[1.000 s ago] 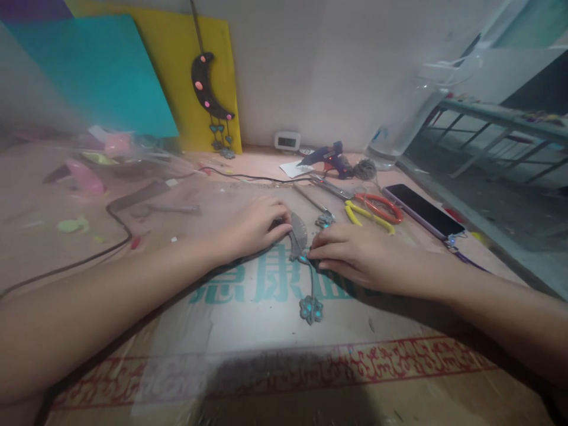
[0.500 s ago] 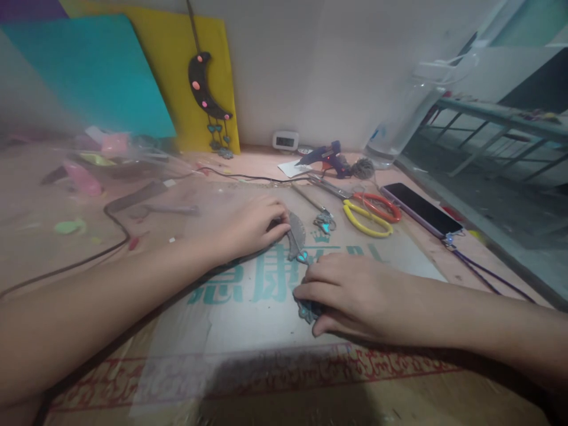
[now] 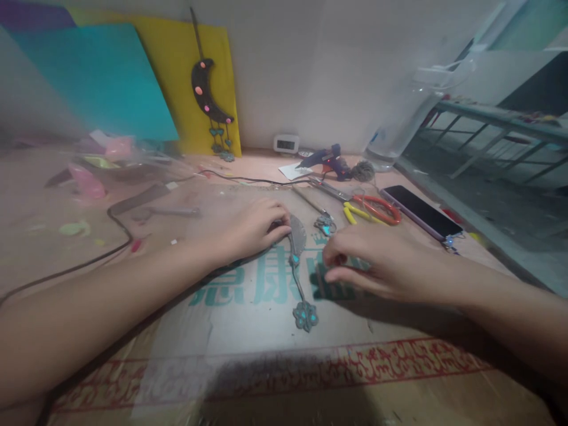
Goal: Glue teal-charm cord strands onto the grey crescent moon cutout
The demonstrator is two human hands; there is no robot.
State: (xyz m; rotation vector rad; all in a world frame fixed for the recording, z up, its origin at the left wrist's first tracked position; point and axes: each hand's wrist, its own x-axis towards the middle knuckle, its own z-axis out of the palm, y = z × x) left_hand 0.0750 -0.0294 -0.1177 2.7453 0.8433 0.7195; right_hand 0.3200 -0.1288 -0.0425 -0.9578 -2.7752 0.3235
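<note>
My left hand (image 3: 261, 228) is closed on the edge of a grey crescent ornament (image 3: 298, 234), which lies on a printed cardboard sheet (image 3: 248, 337); the fingers cover part of it. From its lower end a small heart with a turquoise centre (image 3: 294, 259) and a cord lead down to a grey flower pendant (image 3: 305, 316) with turquoise spots. My right hand (image 3: 373, 263) hovers to the right of the cord, its thumb and curled fingers apart and holding nothing. Just beyond it lies a small grey and turquoise piece (image 3: 325, 225).
Scissors (image 3: 377, 208) with red and yellow handles and a phone (image 3: 421, 212) lie to the right. Behind are a glue gun (image 3: 326, 160), a digital timer (image 3: 286, 143) and a clear plastic jug (image 3: 393, 127). A dark crescent hanging (image 3: 204, 89) leans on yellow card. A cable (image 3: 128, 228) runs along the left.
My right hand has let go of the flower pendant and moved up and right, uncovering it and its cord. The pendant now lies below the crescent. My left hand stays on the crescent.
</note>
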